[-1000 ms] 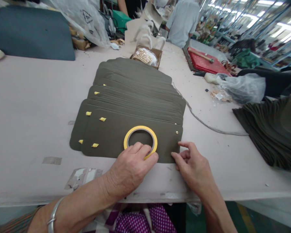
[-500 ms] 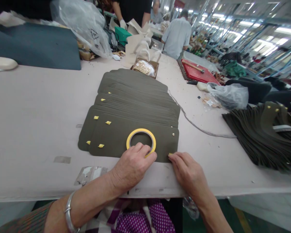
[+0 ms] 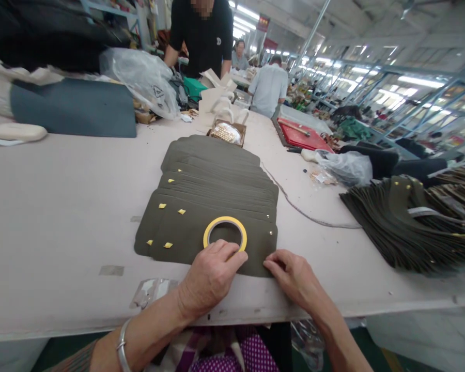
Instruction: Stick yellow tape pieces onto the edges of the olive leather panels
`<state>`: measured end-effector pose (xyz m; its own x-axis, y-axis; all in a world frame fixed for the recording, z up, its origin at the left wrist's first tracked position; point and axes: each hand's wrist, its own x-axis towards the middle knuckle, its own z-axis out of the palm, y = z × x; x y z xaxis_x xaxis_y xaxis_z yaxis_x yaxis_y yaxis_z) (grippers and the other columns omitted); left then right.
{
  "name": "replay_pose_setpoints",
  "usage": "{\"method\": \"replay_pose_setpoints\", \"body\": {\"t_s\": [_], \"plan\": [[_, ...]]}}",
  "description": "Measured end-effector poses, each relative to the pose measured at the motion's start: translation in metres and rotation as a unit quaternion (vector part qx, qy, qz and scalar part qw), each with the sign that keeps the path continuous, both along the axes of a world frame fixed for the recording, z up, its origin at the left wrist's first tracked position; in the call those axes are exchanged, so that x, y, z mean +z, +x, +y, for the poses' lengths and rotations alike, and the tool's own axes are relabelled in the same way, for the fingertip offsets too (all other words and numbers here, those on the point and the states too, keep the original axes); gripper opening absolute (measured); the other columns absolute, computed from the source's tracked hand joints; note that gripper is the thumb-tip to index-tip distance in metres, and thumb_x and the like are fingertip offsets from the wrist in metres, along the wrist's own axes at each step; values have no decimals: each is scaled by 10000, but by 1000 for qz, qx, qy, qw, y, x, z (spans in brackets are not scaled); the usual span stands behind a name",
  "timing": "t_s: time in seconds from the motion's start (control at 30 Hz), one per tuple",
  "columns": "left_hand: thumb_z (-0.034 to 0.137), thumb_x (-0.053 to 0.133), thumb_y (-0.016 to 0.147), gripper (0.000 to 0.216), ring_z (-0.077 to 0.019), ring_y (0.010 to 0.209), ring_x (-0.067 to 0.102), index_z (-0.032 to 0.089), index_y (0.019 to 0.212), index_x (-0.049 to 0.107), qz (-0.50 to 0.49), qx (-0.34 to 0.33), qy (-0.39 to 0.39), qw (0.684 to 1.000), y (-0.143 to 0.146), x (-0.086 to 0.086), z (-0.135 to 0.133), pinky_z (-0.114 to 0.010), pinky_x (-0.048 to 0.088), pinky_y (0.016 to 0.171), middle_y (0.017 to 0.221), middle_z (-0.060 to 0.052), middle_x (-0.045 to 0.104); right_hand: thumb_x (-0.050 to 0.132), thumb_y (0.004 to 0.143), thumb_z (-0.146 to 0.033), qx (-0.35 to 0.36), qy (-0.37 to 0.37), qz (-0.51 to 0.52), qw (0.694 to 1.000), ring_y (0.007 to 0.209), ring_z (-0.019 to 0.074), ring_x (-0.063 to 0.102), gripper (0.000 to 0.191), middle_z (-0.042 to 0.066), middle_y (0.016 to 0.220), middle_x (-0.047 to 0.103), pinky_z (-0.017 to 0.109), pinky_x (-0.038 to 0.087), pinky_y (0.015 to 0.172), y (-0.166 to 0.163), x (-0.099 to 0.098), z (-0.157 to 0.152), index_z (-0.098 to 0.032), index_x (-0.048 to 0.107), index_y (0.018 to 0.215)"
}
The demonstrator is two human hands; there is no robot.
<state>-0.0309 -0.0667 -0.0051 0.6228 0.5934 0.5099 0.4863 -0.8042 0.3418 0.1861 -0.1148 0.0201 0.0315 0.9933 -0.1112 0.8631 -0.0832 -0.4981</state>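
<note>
Dark olive flat panels (image 3: pixel 217 194) lie overlapped in a fanned stack on the table in front of me. Small yellow tape pieces (image 3: pixel 168 245) are stuck near the left ends of the front panels, and a small metal stud (image 3: pixel 270 232) shows near the front panel's right edge. My left hand (image 3: pixel 213 274) is closed on the near rim of a yellow tape roll (image 3: pixel 225 220), which rests on the front panel. My right hand (image 3: pixel 292 271) is pinched at that panel's lower right corner; its fingertips hide whatever is between them.
To the right lies a thick bundle of dark strips (image 3: pixel 403 227). A box of gold studs (image 3: pixel 228 133) stands behind the panels, with a red board (image 3: pixel 300 137) further right. A clear plastic bag (image 3: pixel 143 77) and dark sheet (image 3: pixel 77 108) are at back left. Co-workers stand beyond.
My view has tilted up, so things sit lower in the picture. The yellow bit seen at my right fingertips is now out of sight. My left hand still holds the tape roll.
</note>
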Motion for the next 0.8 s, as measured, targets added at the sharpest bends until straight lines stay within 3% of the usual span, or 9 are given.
{"method": "replay_pose_setpoints", "body": {"t_s": [0.13,0.3,0.4,0.6,0.8], "plan": [[124,405,935,228,-156,863,608,166,1040,603,-95,-35,-37,994,-11,14,-4,-291,531,762,956,-64,663,561,852,-243,50,-39,8,998,649,169,637,150,3,705,694,274,442,579,-13,12,-22,-217,676,759],[168,424,947,402,-122,885,646,184,1349,424,-94,-65,-117,987,-20,26,-17,-251,543,814,1000,-42,680,530,891,-247,16,160,91,983,772,165,661,158,37,876,709,279,521,685,-33,17,-34,-214,672,952],[197,437,945,494,-138,934,657,176,1420,306,-74,-45,-133,987,-22,28,-24,-267,551,828,1075,-60,676,528,885,-187,64,260,107,958,893,177,658,204,57,977,702,306,541,790,-47,20,-33,-211,644,1052],[198,428,947,346,-177,923,669,144,1289,415,-43,-21,-90,995,-21,27,-31,-306,569,787,1098,-94,672,481,883,-88,156,309,49,937,839,169,637,203,64,898,680,308,547,745,-63,16,-29,-189,625,984],[161,373,957,195,-149,797,640,166,995,564,5,-51,-83,995,-18,28,-33,-267,541,738,843,-41,650,486,851,-75,130,362,3,923,664,143,621,170,29,721,662,260,520,622,-64,3,-33,-192,608,847]]}}
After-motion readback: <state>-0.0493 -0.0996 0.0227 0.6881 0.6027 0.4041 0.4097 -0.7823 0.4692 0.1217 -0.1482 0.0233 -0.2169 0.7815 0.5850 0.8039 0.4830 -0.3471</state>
